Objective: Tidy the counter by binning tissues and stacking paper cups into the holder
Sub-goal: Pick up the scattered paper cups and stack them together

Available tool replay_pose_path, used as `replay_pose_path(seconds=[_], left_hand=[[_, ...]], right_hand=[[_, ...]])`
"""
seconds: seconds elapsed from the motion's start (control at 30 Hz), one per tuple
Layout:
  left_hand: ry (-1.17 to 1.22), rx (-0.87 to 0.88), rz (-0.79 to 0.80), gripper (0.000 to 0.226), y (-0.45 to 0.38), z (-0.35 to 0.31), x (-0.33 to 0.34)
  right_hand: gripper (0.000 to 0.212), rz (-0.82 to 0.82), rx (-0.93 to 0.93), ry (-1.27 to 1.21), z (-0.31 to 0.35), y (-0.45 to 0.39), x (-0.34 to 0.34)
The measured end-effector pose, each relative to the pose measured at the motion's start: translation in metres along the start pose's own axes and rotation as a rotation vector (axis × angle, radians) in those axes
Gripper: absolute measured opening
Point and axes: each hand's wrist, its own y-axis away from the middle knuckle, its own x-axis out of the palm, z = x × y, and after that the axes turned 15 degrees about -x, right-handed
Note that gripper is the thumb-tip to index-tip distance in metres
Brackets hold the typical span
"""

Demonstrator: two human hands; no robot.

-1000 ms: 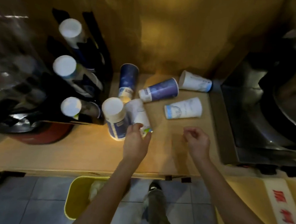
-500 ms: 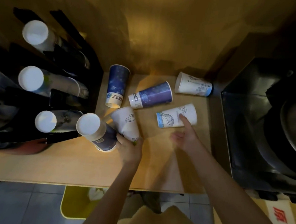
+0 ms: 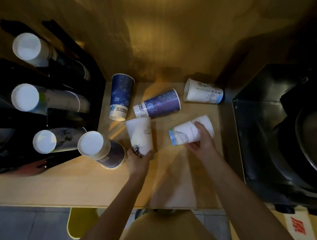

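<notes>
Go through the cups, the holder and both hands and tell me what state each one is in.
Left hand: shut on white cup.
Right hand: shut on sketched cup.
Upside-down cup: standing on its rim.
Two blue cups: lying down.
Far white cup: lying down.
Holder: three stacks inside.

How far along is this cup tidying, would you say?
Partly done. The black holder already carries three stacks of cups. In hand: the left hand grips a white cup, and the right hand closes on a second white cup. Left lying on the counter: two blue cups, a white one and an upturned stack. No tissues show on the counter.
</notes>
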Motion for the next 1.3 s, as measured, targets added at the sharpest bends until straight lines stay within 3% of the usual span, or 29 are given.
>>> replay_pose_path(seconds=[0.17, 0.33, 0.57, 0.8, 0.93, 1.03, 1.17, 1.23, 1.3], left_hand=[[-0.062, 0.172, 0.069, 0.08, 0.004, -0.004, -0.004], [-0.223, 0.277, 0.122, 0.075, -0.002, -0.022, 0.011], [-0.291, 0.335, 0.221, 0.08, -0.008, -0.022, 0.025], [-0.356, 0.261, 0.252, 0.052, -0.023, -0.015, 0.024], [-0.444, 0.238, 0.195, 0.076, -0.028, -0.012, 0.019], [-0.453, 0.253, 0.203, 0.071, -0.022, -0.014, 0.017], [-0.248, 0.326, 0.27, 0.075, -0.015, -0.017, 0.019], [-0.33, 0.338, 0.236, 0.05, -0.016, -0.016, 0.019], [-0.329, 0.385, 0.187, 0.04, -0.02, -0.013, 0.02]], right_hand=[[0.028, 0.053, -0.201, 0.111, 0.023, 0.022, -0.009], [0.068, 0.134, -0.576, 0.287, 0.053, 0.052, -0.01], [0.082, 0.195, -0.92, 0.421, 0.077, 0.093, 0.001], [0.088, 0.389, -1.037, 0.485, 0.043, 0.11, 0.02], [0.084, 0.488, -0.953, 0.664, 0.02, 0.106, 0.023], [0.077, 0.474, -0.982, 0.837, 0.011, 0.101, 0.024], [0.095, 0.496, -0.978, 1.206, 0.007, 0.088, 0.024], [0.105, 0.543, -0.941, 1.278, 0.004, 0.086, 0.024], [0.106, 0.596, -0.965, 1.312, 0.0, 0.087, 0.026]])
